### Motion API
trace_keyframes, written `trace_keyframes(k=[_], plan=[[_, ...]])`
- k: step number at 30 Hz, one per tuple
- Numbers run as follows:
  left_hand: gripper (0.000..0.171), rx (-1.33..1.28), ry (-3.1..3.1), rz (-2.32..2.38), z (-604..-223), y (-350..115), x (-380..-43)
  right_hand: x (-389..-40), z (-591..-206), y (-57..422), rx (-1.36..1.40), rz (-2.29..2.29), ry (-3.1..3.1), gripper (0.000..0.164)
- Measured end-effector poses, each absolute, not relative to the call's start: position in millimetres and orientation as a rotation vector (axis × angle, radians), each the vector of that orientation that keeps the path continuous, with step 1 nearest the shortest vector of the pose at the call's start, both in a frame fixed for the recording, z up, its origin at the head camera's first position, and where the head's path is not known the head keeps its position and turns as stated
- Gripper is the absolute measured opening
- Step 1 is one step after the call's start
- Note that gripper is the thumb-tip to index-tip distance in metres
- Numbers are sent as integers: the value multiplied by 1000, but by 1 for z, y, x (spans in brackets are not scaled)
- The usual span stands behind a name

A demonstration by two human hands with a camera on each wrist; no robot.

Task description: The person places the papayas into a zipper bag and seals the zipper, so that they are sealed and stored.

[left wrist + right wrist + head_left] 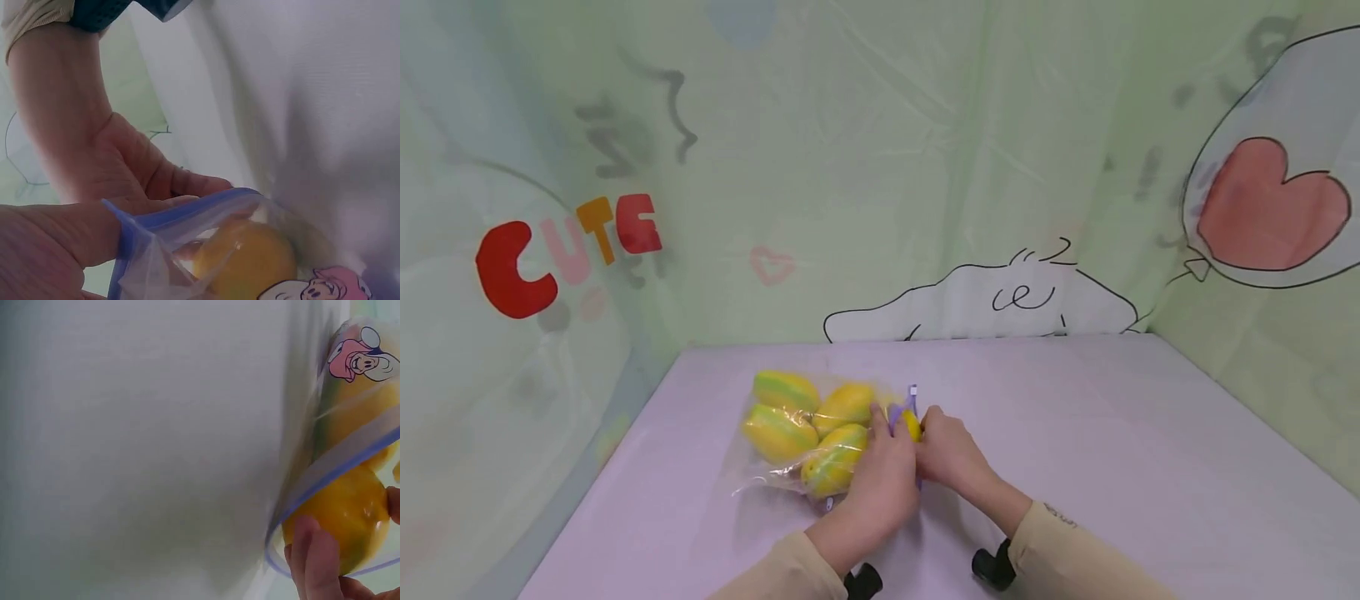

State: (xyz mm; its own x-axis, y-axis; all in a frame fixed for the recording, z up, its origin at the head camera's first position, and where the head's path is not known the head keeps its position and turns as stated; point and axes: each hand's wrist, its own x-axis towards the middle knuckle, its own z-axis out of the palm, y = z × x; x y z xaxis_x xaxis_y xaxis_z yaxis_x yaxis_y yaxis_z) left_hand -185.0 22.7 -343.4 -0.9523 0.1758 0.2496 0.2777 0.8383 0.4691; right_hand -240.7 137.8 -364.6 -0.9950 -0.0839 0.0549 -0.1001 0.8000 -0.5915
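Observation:
A clear zip bag (pixel 752 479) with a blue-purple rim lies on its side, holding several yellow-green oval fruits (pixel 781 433). My left hand (pixel 887 475) holds the bag by its mouth, the thumb side at the blue rim (pixel 187 212) in the left wrist view. From the right, my right hand (pixel 955 450) reaches into the opening. Its fingers (pixel 322 565) curl against a smooth yellow fruit (pixel 344 515) just inside the mouth. The left wrist view shows this fruit (pixel 247 259) through the clear plastic. Part of the right hand is hidden behind the rim.
Everything rests on a pale lilac table (pixel 1112 467), with printed fabric walls (pixel 910 167) behind and at both sides. A pink-and-white cartoon figure (pixel 362 359) is printed on the bag. Dark wrist-worn devices (pixel 994 567) hang below both sleeves.

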Motion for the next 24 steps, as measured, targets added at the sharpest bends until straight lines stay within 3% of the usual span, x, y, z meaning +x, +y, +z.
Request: trace_keyframes(k=[14, 24], plan=[[81, -379, -2831, -869, -338, 17, -186, -239, -362, 142, 42, 1317, -2886, 54], [99, -207, -2876, -1044, -329, 12, -188, -234, -357, 150, 109, 1518, -2883, 51]])
